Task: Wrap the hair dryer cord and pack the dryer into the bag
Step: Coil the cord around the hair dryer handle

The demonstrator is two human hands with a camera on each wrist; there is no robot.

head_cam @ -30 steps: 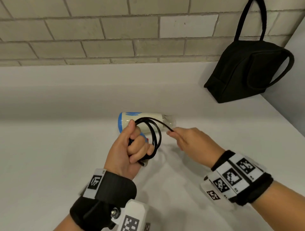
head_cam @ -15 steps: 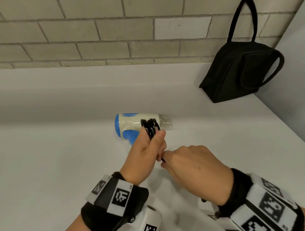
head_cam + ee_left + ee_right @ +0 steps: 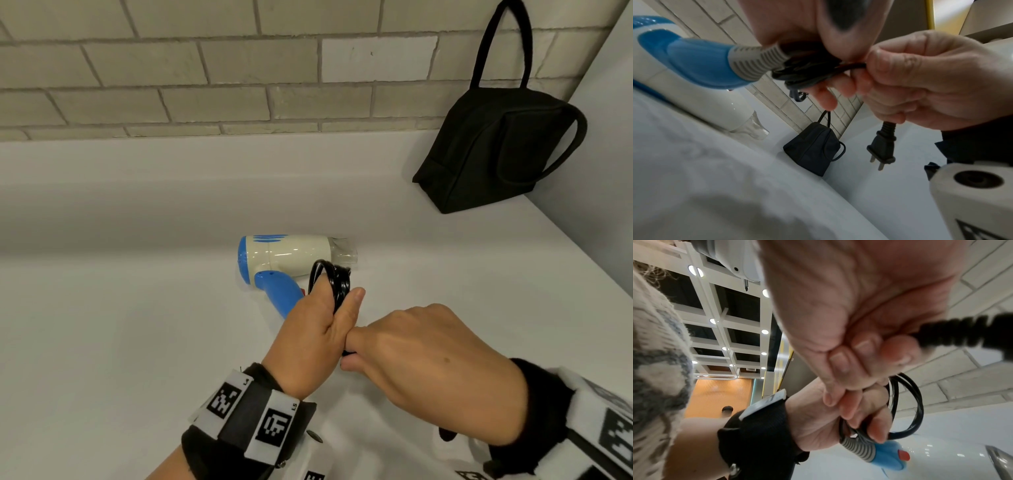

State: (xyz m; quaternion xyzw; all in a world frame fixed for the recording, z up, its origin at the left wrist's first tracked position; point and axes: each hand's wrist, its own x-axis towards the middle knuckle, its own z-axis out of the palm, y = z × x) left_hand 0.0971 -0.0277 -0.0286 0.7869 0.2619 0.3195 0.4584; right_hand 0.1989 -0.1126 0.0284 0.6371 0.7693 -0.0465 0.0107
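Observation:
A white and blue hair dryer lies on the white counter, nozzle to the right. My left hand grips the coiled black cord near the end of the blue handle; the loops stick up past my thumb. Pressed against it from the right, my right hand is curled round the cord's free end. The plug dangles below that fist. The black bag stands at the back right against the brick wall, handles up.
A brick wall runs along the back above a white ledge. A white side wall closes the right side behind the bag. Bare counter lies to the left of the dryer.
My left hand turned so the coil now stands upright by the dryer handle. My right hand drew in from the right and now touches the left, keeping the cord's end.

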